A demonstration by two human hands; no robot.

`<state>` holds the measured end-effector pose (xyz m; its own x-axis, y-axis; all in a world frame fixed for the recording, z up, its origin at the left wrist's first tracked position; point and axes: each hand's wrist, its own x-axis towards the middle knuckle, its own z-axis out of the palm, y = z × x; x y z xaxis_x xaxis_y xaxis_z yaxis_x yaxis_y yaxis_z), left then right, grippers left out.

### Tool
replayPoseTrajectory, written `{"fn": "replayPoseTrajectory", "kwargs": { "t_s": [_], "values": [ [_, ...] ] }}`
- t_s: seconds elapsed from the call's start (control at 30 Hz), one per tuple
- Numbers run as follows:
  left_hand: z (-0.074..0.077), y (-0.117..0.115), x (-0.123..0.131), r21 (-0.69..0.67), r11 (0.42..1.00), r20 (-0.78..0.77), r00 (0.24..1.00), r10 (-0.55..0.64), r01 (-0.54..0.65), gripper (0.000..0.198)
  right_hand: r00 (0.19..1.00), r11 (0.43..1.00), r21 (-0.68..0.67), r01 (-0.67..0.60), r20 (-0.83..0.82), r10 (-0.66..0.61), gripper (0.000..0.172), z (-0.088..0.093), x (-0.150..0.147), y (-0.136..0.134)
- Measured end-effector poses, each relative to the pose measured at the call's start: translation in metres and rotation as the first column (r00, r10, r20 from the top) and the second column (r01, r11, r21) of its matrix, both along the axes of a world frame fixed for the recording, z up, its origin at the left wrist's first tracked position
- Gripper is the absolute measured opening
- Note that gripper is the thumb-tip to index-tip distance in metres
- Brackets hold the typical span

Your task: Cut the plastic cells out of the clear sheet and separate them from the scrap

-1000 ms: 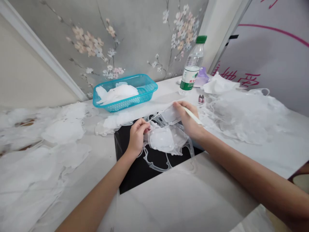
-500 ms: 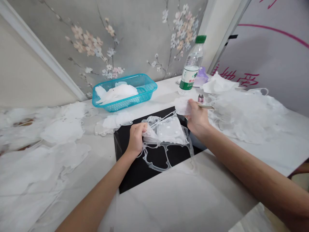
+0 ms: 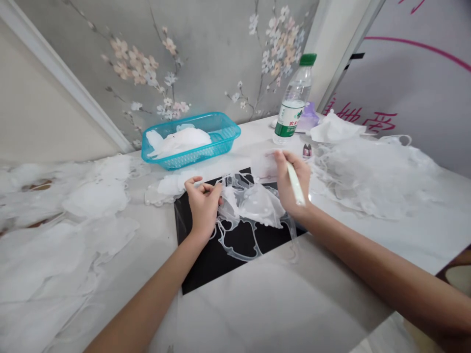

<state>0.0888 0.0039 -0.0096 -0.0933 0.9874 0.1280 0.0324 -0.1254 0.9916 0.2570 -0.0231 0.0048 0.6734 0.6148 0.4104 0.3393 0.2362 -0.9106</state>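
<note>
**Left hand [image 3: 203,207] and right hand [image 3: 292,179] working a thin white sheet [image 3: 257,206] on a black mat [image 3: 206,257]**

The sheet is lying bunched near the middle of the mat, with small white dots showing across it and a clear plastic frame [image 3: 235,250] trailing toward the near side. The left hand is resting at the sheet's left edge, its fingers [image 3: 217,189] partly open and curved, with their tips touching the film; whether they are gripping it, I cannot tell. The right hand is working at the far side of the sheet, its fingers closing around a pale stick [image 3: 296,185] that is pointing toward the near right. Its fingertips are also meeting a flat white flap [image 3: 265,166] at the mat's far edge.

A blue plastic basket [image 3: 221,122] is sitting on the far side of the white table [image 3: 257,304], holding white pieces [image 3: 179,143]. A water bottle [image 3: 293,105] with a green cap is standing to the far right, beside a purple item [image 3: 309,116]. A large white heap [image 3: 375,179] is spreading over the right of the table, and another [image 3: 47,250] is covering the left.
</note>
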Motion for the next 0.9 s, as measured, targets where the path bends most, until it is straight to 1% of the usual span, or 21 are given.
{"fn": "replayPoseTrajectory", "kwargs": {
  "t_s": [0.03, 0.07, 0.1, 0.13, 0.17, 0.2, 0.23, 0.27, 0.33, 0.4, 0.43, 0.47, 0.5, 0.53, 0.6, 0.67, 0.7, 0.77, 0.83, 0.9],
  "values": [
    [0.000, -0.001, 0.001, 0.058, 0.998, -0.037, 0.999, 0.037, -0.034, 0.030, 0.997, 1.000, 0.005, 0.006, 0.083, -0.006, 0.029, 0.003, -0.003, -0.003],
    [0.001, -0.001, 0.001, 0.130, 0.990, -0.085, 0.995, 0.057, -0.045, 0.029, 0.990, 1.000, 0.006, 0.007, 0.139, -0.007, 0.029, 0.005, -0.007, -0.006],
    [0.001, -0.002, 0.001, 0.184, 0.983, -0.135, 0.990, 0.040, -0.015, 0.022, 0.984, 1.000, 0.001, -0.001, 0.178, 0.001, 0.029, 0.006, -0.010, -0.009],
    [0.002, -0.003, 0.001, 0.196, 0.978, -0.177, 0.984, -0.028, 0.063, 0.015, 0.977, 1.000, -0.004, -0.019, 0.213, 0.019, 0.030, 0.007, -0.014, -0.013],
    [0.002, -0.003, 0.001, 0.160, 0.972, -0.198, 0.970, -0.139, 0.172, 0.011, 0.965, 0.999, -0.013, -0.052, 0.256, 0.054, 0.031, 0.006, -0.019, -0.016],
    [0.003, -0.003, 0.001, 0.093, 0.955, -0.179, 0.948, -0.262, 0.281, 0.010, 0.946, 0.994, -0.034, -0.100, 0.308, 0.105, 0.032, 0.005, -0.023, -0.020],
    [0.004, -0.002, 0.000, 0.018, 0.927, -0.112, 0.922, -0.371, 0.375, 0.011, 0.914, 0.986, -0.060, -0.155, 0.370, 0.166, 0.034, 0.004, -0.027, -0.024],
    [0.005, 0.000, -0.001, -0.046, 0.894, -0.009, 0.894, -0.447, 0.447, 0.015, 0.873, 0.975, -0.094, -0.203, 0.433, 0.223, 0.037, 0.002, -0.031, -0.027],
    [0.007, 0.004, -0.004, -0.124, 0.829, 0.206, 0.831, -0.516, 0.546, 0.028, 0.785, 0.950, -0.169, -0.261, 0.536, 0.311, 0.045, -0.001, -0.038, -0.032],
    [0.008, 0.007, -0.006, -0.145, 0.778, 0.342, 0.769, -0.540, 0.611, 0.043, 0.715, 0.931, -0.227, -0.287, 0.596, 0.366, 0.052, -0.003, -0.042, -0.034],
    [0.009, 0.007, -0.006, -0.149, 0.769, 0.360, 0.758, -0.544, 0.622, 0.045, 0.685, 0.920, -0.247, -0.305, 0.614, 0.393, 0.055, -0.004, -0.043, -0.035],
    [0.009, 0.007, -0.006, -0.150, 0.779, 0.346, 0.770, -0.536, 0.609, 0.044, 0.661, 0.907, -0.264, -0.329, 0.621, 0.421, 0.056, -0.004, -0.043, -0.035],
    [0.008, 0.007, -0.005, -0.156, 0.802, 0.316, 0.799, -0.512, 0.576, 0.040, 0.655, 0.896, -0.273, -0.350, 0.613, 0.442, 0.054, -0.004, -0.043, -0.035],
    [0.008, 0.006, -0.005, -0.166, 0.830, 0.286, 0.832, -0.476, 0.532, 0.035, 0.674, 0.893, -0.267, -0.363, 0.587, 0.449, 0.051, -0.005, -0.042, -0.034],
    [0.008, 0.004, -0.003, -0.207, 0.864, 0.259, 0.877, -0.405, 0.460, 0.032, 0.762, 0.908, -0.212, -0.362, 0.494, 0.419, 0.041, -0.005, -0.041, -0.034],
    [0.008, 0.003, -0.001, -0.247, 0.872, 0.282, 0.892, -0.353, 0.423, 0.031, 0.846, 0.939, -0.133, -0.318, 0.406, 0.344, 0.034, -0.005, -0.038, -0.033],
    [0.009, 0.003, -0.001, -0.255, 0.872, 0.305, 0.891, -0.337, 0.418, 0.030, 0.865, 0.947, -0.104, -0.303, 0.387, 0.319, 0.033, -0.005, -0.037, -0.032],
    [0.009, 0.003, -0.001, -0.247, 0.873, 0.351, 0.878, -0.325, 0.421, 0.027, 0.863, 0.945, -0.087, -0.316, 0.388, 0.324, 0.032, -0.006, -0.035, -0.030],
    [0.009, 0.004, -0.002, -0.227, 0.878, 0.385, 0.867, -0.318, 0.422, 0.024, 0.842, 0.925, -0.111, -0.364, 0.385, 0.378, 0.030, -0.008, -0.033, -0.026],
    [0.008, 0.005, -0.003, -0.215, 0.884, 0.395, 0.865, -0.310, 0.415, 0.021, 0.825, 0.901, -0.156, -0.406, 0.362, 0.434, 0.023, -0.010, -0.033, -0.023]
  ]
}}
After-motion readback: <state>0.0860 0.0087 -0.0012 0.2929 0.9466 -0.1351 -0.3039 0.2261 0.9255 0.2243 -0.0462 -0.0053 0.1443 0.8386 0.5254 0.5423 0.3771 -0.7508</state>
